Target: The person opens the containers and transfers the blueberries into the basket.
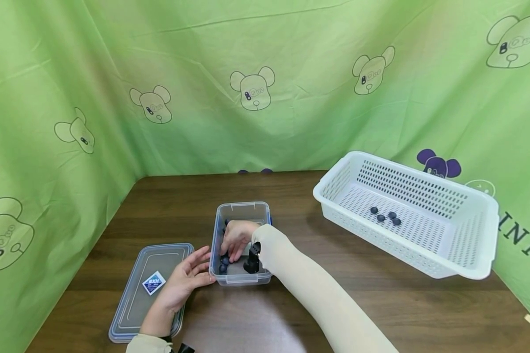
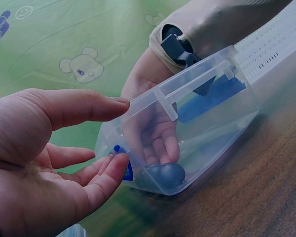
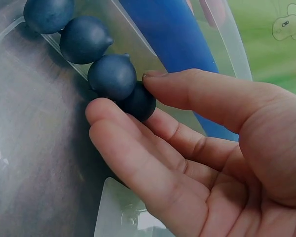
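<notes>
A clear plastic box (image 1: 240, 280) with dark blue balls (image 3: 112, 77) along its left inner side stands at mid-table. Each ball is smooth, and some show a small nub. My right hand (image 1: 238, 238) reaches down into the box. Its thumb and fingers pinch a dark ball (image 3: 142, 102) at the end of the row, partly hidden behind another ball. At the box's left side is my left hand (image 1: 187, 274), its fingers loosely extended. Its fingertips (image 2: 119, 160) touch the wall by a blue latch, and the thumb lies near the rim.
A clear lid (image 1: 134, 309) with a blue-and-white label lies left of the box, partly under my left forearm. At the right stands a white perforated basket (image 1: 335, 208) holding several dark balls (image 1: 381, 218). Green printed cloth (image 1: 203, 142) hangs behind the wooden table (image 1: 291, 314).
</notes>
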### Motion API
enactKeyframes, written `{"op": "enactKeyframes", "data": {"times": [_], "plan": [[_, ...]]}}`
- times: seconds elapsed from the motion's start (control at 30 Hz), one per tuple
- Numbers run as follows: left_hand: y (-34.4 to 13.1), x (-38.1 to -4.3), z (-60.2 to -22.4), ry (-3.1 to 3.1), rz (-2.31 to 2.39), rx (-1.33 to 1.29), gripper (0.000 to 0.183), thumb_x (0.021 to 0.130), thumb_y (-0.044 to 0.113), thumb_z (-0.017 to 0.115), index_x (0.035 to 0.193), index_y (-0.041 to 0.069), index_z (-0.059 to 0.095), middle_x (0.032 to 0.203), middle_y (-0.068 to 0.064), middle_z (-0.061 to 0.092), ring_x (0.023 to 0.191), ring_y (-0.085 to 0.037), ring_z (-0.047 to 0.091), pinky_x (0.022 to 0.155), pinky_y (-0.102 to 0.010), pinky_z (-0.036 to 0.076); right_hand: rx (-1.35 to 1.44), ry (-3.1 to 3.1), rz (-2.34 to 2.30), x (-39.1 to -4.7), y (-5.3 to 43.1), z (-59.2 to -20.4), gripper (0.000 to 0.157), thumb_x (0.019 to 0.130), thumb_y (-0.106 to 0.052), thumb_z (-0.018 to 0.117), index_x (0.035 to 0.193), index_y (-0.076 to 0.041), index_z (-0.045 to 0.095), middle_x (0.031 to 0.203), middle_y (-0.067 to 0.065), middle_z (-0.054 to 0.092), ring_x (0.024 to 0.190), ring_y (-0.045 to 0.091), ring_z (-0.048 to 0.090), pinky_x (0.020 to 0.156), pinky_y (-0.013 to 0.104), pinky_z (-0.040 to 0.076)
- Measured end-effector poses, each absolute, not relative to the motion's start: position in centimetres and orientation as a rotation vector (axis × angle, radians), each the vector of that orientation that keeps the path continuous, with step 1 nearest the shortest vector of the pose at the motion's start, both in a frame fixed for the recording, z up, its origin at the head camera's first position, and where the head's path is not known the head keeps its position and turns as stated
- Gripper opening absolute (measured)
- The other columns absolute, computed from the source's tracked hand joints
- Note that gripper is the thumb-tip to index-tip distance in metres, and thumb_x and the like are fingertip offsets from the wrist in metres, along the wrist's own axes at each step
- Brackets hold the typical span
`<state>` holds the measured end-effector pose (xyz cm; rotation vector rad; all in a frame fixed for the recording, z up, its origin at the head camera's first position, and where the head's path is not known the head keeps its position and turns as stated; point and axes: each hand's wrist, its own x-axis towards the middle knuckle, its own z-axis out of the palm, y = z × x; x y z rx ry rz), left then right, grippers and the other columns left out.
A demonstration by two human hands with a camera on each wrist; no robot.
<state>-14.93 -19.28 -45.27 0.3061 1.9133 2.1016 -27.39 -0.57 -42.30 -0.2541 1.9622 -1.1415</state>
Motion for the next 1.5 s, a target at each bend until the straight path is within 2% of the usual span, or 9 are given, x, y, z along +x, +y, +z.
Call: {"op": "enactKeyframes", "data": {"times": [0.27,0.67,1.0,1.13,1.37,1.5], "plan": [[-19.2,-14.9,-45.2,1.922,2.102,0.294,0.080,0.083,-0.011,0.066,0.150,-0.014,0.021,0.145,-0.036,0.034,0.115,-0.024,0.052,0.086,-0.024,0.052,-0.287,1.984,-1.150,-27.6,-0.1,-41.6,0.007,0.086,0.004,0.066,0.080,0.007,0.069,0.069,0.018,0.067,0.055,0.020,0.066,0.056,0.030,0.058],[-19.2,-15.1,-45.4,1.951,2.071,0.258,0.080,0.082,-0.010,0.068,0.150,-0.012,0.025,0.145,-0.034,0.036,0.113,-0.020,0.053,0.086,-0.024,0.052,-0.342,1.995,-1.228,-28.7,2.4,-38.1,0.006,0.088,0.003,0.065,0.089,0.006,0.070,0.073,0.017,0.068,0.059,0.019,0.068,0.062,0.032,0.059],[-19.2,-14.9,-45.4,1.955,2.078,0.259,0.081,0.081,-0.011,0.069,0.150,-0.013,0.026,0.145,-0.034,0.037,0.111,-0.016,0.054,0.086,-0.024,0.052,-0.296,2.014,-1.356,-29.7,7.3,-36.0,0.013,0.088,0.004,0.065,0.099,0.011,0.068,0.072,0.015,0.069,0.062,0.019,0.069,0.066,0.033,0.059],[-19.2,-14.9,-45.4,1.947,2.099,0.258,0.080,0.081,-0.012,0.068,0.150,-0.013,0.026,0.145,-0.034,0.037,0.113,-0.020,0.053,0.086,-0.024,0.052,-0.288,2.015,-1.417,-30.1,9.7,-35.2,0.014,0.089,0.005,0.064,0.101,0.013,0.065,0.073,0.016,0.070,0.064,0.020,0.069,0.066,0.033,0.059],[-19.2,-14.7,-45.3,1.942,2.111,0.248,0.080,0.081,-0.013,0.067,0.149,-0.013,0.025,0.145,-0.034,0.037,0.114,-0.023,0.052,0.086,-0.024,0.052,-0.272,2.061,-1.455,-30.4,13.8,-34.0,0.020,0.091,0.003,0.062,0.107,0.016,0.063,0.079,0.016,0.071,0.068,0.021,0.071,0.078,0.042,0.058],[-19.1,-14.8,-45.3,1.939,2.111,0.253,0.080,0.081,-0.014,0.067,0.150,-0.013,0.025,0.145,-0.034,0.037,0.115,-0.023,0.052,0.086,-0.024,0.052,-0.260,2.083,-1.483,-30.5,16.4,-33.5,0.024,0.092,0.002,0.061,0.110,0.018,0.059,0.080,0.014,0.072,0.069,0.020,0.071,0.075,0.038,0.058]]}}
